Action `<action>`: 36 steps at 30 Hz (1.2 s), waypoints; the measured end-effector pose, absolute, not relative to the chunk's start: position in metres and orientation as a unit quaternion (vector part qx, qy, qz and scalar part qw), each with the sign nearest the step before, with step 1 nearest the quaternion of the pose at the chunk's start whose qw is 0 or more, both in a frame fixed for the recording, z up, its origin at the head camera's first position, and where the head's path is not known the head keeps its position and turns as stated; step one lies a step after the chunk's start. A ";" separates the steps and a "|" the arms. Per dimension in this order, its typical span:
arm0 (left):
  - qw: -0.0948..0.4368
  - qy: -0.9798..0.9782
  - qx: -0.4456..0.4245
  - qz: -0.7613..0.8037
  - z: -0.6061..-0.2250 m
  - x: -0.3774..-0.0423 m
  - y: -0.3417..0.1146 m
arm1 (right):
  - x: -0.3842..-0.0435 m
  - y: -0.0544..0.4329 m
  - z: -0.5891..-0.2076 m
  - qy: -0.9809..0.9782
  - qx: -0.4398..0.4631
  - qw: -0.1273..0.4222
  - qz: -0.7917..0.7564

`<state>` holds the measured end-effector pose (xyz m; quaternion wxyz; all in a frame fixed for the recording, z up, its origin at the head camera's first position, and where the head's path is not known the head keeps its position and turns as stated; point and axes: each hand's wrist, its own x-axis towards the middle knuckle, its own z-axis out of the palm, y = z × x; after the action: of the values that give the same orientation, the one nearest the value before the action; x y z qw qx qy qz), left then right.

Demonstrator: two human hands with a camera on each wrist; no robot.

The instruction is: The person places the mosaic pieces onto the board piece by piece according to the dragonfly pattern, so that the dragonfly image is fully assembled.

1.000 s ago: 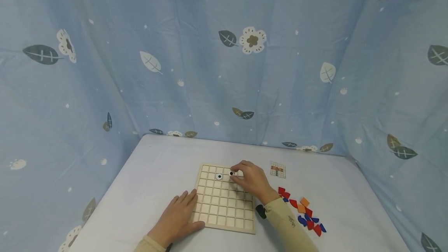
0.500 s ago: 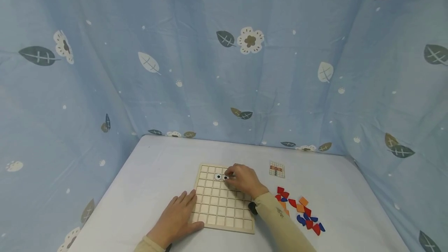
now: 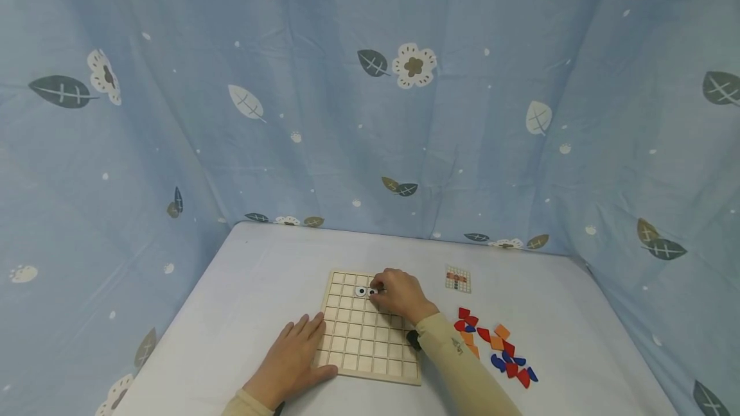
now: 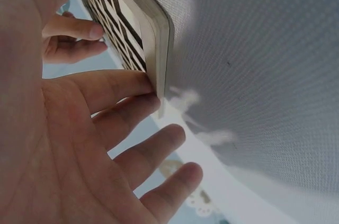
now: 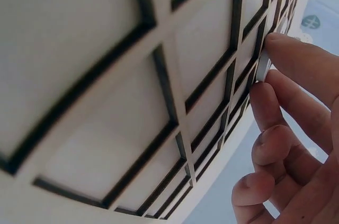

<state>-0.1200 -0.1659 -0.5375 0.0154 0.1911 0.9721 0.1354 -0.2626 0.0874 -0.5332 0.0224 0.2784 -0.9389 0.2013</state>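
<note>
A pale wooden grid board (image 3: 366, 332) lies on the table. Near its far edge sits a white eye tile with a black dot (image 3: 361, 291). Just right of it, my right hand (image 3: 400, 295) pinches a second eye tile (image 3: 372, 292) between thumb and forefinger, low over the grid. In the right wrist view this tile's thin white edge (image 5: 263, 65) shows between the fingertips, right at the grid. My left hand (image 3: 295, 359) rests at the board's left side with fingers spread. Two of its fingertips touch the board's edge (image 4: 159, 28) in the left wrist view.
Right of the board lie loose red, blue and orange pieces (image 3: 497, 343). Behind them is a small pattern card (image 3: 458, 279) showing a grid with coloured shapes. Blue printed curtains (image 3: 324, 146) surround the white table (image 3: 272, 268) at the back and sides.
My right hand has moved left and brought its eye tile beside the other one. Over the last half second it has barely shifted. The left hand stays in place.
</note>
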 end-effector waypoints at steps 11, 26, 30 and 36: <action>0.015 0.974 0.186 0.126 -0.538 -0.123 -0.165 | -0.264 0.085 -0.531 -0.943 0.261 -0.003 0.208; 0.021 0.973 0.192 0.126 -0.533 -0.123 -0.163 | -0.254 0.093 -0.524 -0.929 0.264 0.049 0.253; 0.019 0.974 0.191 0.125 -0.533 -0.123 -0.163 | -0.248 0.100 -0.515 -0.921 0.273 0.099 0.261; 0.025 0.973 0.188 0.133 -0.533 -0.122 -0.164 | -0.237 0.116 -0.505 -0.924 0.250 0.133 0.256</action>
<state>-0.1225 -0.1636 -0.5335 0.0246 0.1881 0.9728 0.1329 -0.2373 0.1156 -0.5054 0.1331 0.2505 -0.9242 0.2558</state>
